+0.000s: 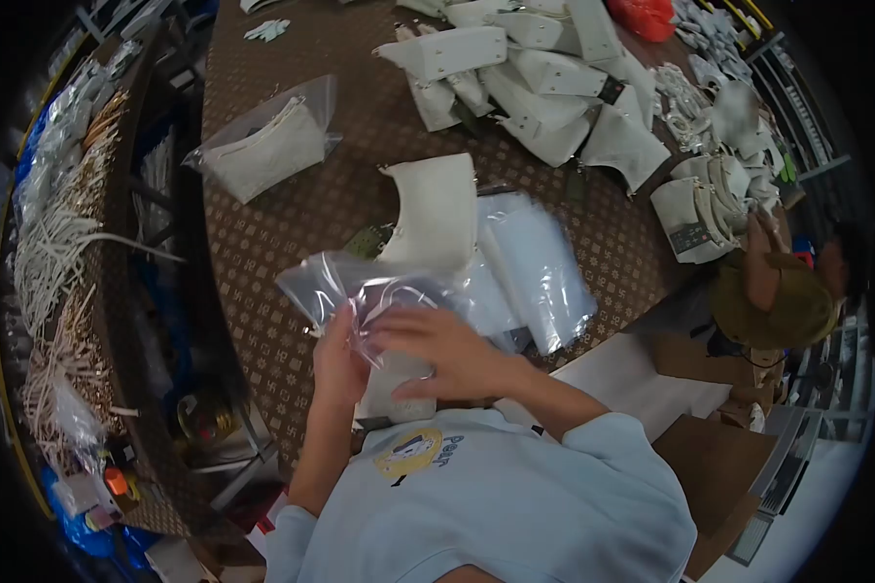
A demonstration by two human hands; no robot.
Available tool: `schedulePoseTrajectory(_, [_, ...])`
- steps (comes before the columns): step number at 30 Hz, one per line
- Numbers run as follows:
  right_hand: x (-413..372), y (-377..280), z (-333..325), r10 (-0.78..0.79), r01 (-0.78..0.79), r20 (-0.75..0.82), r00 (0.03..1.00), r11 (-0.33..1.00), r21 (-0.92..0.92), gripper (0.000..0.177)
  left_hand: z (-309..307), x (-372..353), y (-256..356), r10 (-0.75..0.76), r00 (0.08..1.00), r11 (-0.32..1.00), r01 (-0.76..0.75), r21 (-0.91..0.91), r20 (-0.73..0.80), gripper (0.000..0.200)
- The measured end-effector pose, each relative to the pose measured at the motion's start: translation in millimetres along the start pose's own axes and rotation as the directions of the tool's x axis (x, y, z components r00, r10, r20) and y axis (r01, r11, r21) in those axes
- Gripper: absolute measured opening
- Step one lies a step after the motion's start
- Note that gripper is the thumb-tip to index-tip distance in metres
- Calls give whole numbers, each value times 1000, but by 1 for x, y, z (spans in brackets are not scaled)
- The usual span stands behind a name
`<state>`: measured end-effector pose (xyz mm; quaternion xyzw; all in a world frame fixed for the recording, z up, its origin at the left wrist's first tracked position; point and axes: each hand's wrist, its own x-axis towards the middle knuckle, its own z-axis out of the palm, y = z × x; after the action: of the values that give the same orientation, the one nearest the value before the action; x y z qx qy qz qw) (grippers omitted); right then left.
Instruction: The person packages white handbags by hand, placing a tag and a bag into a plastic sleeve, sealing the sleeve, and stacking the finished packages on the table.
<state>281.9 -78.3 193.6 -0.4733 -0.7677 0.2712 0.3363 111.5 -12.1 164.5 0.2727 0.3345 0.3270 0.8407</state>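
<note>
Centrally, both hands work a clear polybag (345, 284), held up just above the table (292, 209) and close to the chest, over a white panel that lies partly hidden beneath the wrists. The left hand (334, 361) has its grip pressed together on the polybag's near left edge, pinching the film. The right hand (439, 352) lies across the film with its fingers stretched out; whether its thumb pinches from below we cannot tell. We judge the step in hand to be parting the two layers of film at the mouth. To do this well, we would keep the left pinch on one layer only and let the right fingers slide the other layer sideways, rubbing rather than pulling, since thin film stretches and tears at the seam. We would also keep the mouth turned toward the white handbag (434, 209), which lies just beyond the hands, touching the stack of clear polybags (540, 262) at its right. An already bagged handbag (267, 146) lies well apart at the left, and a pile of white handbags (544, 78) covers the far end. A co-worker (783, 291) sits at the table's right edge, clear of the work. Loose sheets from the stack may cling to the held polybag, so we would lift it free first.
</note>
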Motion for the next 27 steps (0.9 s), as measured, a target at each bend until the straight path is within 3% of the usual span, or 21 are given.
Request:
schedulePoseTrajectory(1, [-4, -1, -15, 156, -155, -6, 988, 986, 64, 57, -5, -6, 6, -8, 999, 988, 16, -155, 50, 55])
schedulePoseTrajectory(2, [-6, 10, -25, 358, -322, -126, 925, 917, 237, 58, -9, -12, 10, 1, 994, 979, 21, -205, 108, 56])
schedulePoseTrajectory(3, [-7, 18, -27, 564, -451, -204, 800, 791, 414, 58, -14, -18, 13, 9, 996, 978, 9, -208, 84, 56])
schedulePoseTrajectory(4, [-7, 24, -22, 557, -447, -193, 808, 792, 415, 58, -18, -22, 16, -12, 979, 983, 49, -175, 204, 57])
schedulePoseTrajectory(5, [-7, 32, -18, 642, -480, -88, 762, 650, 590, 60, -20, -23, 19, -33, 944, 987, 82, -136, 329, 59])
schedulePoseTrajectory(7, [-3, 31, -15, 678, -508, 171, 715, 336, 793, 53, -26, -26, 19, -57, 932, 989, 101, -106, 358, 60])
schedulePoseTrajectory(8, [-2, 27, -15, 678, -504, 165, 716, 338, 795, 53, -28, -26, 20, -84, 918, 990, 122, -73, 388, 62])
schedulePoseTrajectory(10, [-2, 22, -13, 595, -452, 266, 758, 187, 872, 38, -28, -29, 22, -98, 922, 992, 121, -38, 376, 63])
schedulePoseTrajectory(11, [0, 19, -12, 600, -445, 255, 758, 190, 875, 38, -28, -29, 24, -110, 926, 993, 120, -5, 361, 63])
schedulePoseTrajectory(13, [6, 14, -10, 609, -504, 173, 774, 427, 751, 25, -36, -30, 24, -127, 938, 990, 101, 94, 321, 62])
schedulePoseTrajectory(14, [7, 17, -4, 606, -448, 94, 790, 465, 764, 22, -39, -27, 24, -134, 950, 978, 82, 191, 283, 62])
schedulePoseTrajectory(15, [8, 21, 0, 608, -389, 0, 794, 507, 769, 19, -37, -29, 26, -114, 973, 985, 84, 154, 203, 55])
schedulePoseTrajectory(17, [15, 21, -15, 594, -433, 0, 805, 586, 685, 17, -62, -23, 25, -29, 994, 991, 15, 133, 104, 45])
schedulePoseTrajectory(18, [19, 24, -17, 574, -413, 0, 819, 589, 694, 17, -61, -18, 24, 101, 995, 954, -90, 287, -22, 44])
schedulePoseTrajectory(19, [23, 23, -17, 542, -384, -113, 833, 712, 588, 17, -58, -15, 23, 260, 957, 879, -180, 441, -128, 42])
schedulePoseTrajectory(20, [27, 20, -15, 492, -358, -204, 846, 810, 465, 17, -53, -15, 23, 248, 965, 877, -186, 444, -85, 42])
schedulePoseTrajectory(22, [33, 2, -9, 407, -371, -283, 868, 912, 176, 20, -39, -17, 28, 601, 796, 645, -430, 632, -71, 42])
schedulePoseTrajectory(23, [35, 1, 6, 411, -374, -299, 861, 911, 175, 20, -29, -20, 28, 596, 801, 643, -435, 631, -55, 42])
schedulePoseTrajectory(25, [36, 1, 29, 244, -243, -309, 919, 969, 44, 24, -5, -27, 21, 372, 914, 851, -265, 453, -163, 41])
schedulePoseTrajectory(26, [35, 0, 32, 242, -240, -319, 916, 970, 46, 24, 3, -22, 20, 382, 895, 846, -238, 477, -231, 30])
schedulePoseTrajectory(27, [34, -4, 30, 277, -270, -214, 936, 961, 63, 25, -8, -16, 18, 387, 894, 841, -244, 482, -224, 30])
